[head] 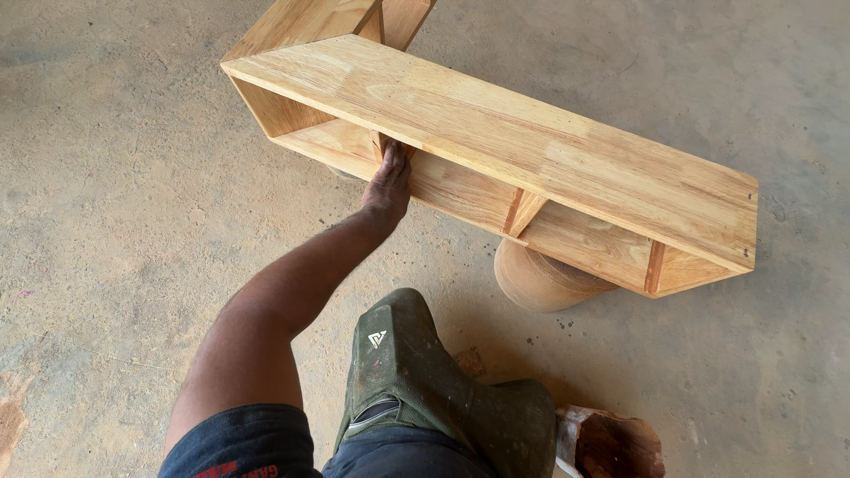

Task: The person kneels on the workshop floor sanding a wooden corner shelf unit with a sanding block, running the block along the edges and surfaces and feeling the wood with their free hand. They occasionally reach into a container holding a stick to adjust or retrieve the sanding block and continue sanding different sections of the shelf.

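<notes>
One green boot [425, 381] is sitting nearest, one left hand [390, 184] is stretching out on a straight arm, fingers tucking under the one long wooden shelf unit [531, 142], spread unclear. One round block [540, 279] is propping it right of them.

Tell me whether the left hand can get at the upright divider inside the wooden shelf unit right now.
Probably yes: the left hand already rests at the open front of the wooden shelf unit, fingers beside the upright divider, nothing between them.
</notes>
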`<control>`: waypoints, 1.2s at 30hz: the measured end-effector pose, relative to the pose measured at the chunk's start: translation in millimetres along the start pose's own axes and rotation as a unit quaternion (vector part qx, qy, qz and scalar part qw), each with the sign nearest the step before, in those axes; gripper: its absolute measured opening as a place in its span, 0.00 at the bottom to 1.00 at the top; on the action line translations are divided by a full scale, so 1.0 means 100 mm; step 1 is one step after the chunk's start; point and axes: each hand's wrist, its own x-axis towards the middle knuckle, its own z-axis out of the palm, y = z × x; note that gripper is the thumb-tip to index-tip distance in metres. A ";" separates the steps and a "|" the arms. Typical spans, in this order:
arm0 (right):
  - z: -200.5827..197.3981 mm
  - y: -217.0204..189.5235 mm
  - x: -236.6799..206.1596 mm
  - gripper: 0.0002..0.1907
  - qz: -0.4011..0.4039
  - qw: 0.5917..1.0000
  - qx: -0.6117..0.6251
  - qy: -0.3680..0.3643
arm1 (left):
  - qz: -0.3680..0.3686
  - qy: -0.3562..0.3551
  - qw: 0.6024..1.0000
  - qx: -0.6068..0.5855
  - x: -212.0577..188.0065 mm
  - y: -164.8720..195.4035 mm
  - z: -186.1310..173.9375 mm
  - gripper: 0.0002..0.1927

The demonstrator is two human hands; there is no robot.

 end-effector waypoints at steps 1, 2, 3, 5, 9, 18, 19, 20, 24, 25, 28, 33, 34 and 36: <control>-0.02 0.00 0.01 0.26 0.000 1.000 -0.001 -0.004 | -0.003 0.006 1.000 -0.018 -0.04 0.02 -0.02 0.29; -0.04 0.01 0.03 0.26 0.002 1.000 -0.003 -0.007 | -0.006 0.012 0.999 -0.035 -0.08 0.03 -0.05 0.27; -0.07 -0.01 0.06 0.26 0.006 1.000 -0.005 -0.017 | 0.004 0.002 0.999 -0.032 -0.13 0.04 -0.07 0.26; -0.13 -0.03 0.11 0.27 0.017 0.999 -0.012 -0.038 | 0.024 -0.016 0.999 -0.025 -0.24 0.06 -0.11 0.24; -0.24 -0.10 0.23 0.27 0.056 0.993 -0.023 -0.101 | 0.013 -0.023 0.985 -0.168 -0.53 0.11 -0.19 0.20; 0.05 -0.03 -0.07 0.29 0.127 0.970 0.130 -0.162 | 0.079 -0.098 0.470 -0.874 -1.30 1.21 -0.65 0.23; 0.29 0.13 -0.35 0.29 0.139 0.944 0.219 -0.203 | 0.117 -0.066 0.389 -0.911 -1.35 1.37 -0.70 0.22; 0.48 0.23 -0.57 0.29 0.154 0.911 0.303 -0.232 | 0.136 -0.059 0.282 -0.948 -1.37 1.52 -0.78 0.22; 0.85 0.08 -0.94 0.30 0.213 0.797 0.465 -0.322 | 0.178 -0.064 0.064 -0.980 -1.49 1.85 -0.96 0.25; 0.93 -0.04 -0.99 0.32 0.242 0.816 0.441 -0.284 | 0.183 -0.069 0.066 -0.978 -1.52 1.88 -1.00 0.26; 1.03 -0.43 -1.19 0.33 0.282 0.804 0.435 -0.290 | 0.185 -0.067 0.054 -0.979 -1.62 1.89 -1.10 0.26; 0.92 -0.79 -1.46 0.21 0.227 0.710 0.509 -0.430 | 0.185 -0.045 0.024 -0.981 -1.64 1.89 -1.14 0.32; 0.89 -0.81 -1.48 0.20 0.217 0.720 0.502 -0.427 | 0.174 -0.042 0.023 -0.984 -1.62 1.90 -1.13 0.34; 0.86 -0.85 -1.48 0.20 0.205 0.737 0.492 -0.416 | 0.175 -0.025 0.003 -0.984 -1.56 1.93 -1.08 0.35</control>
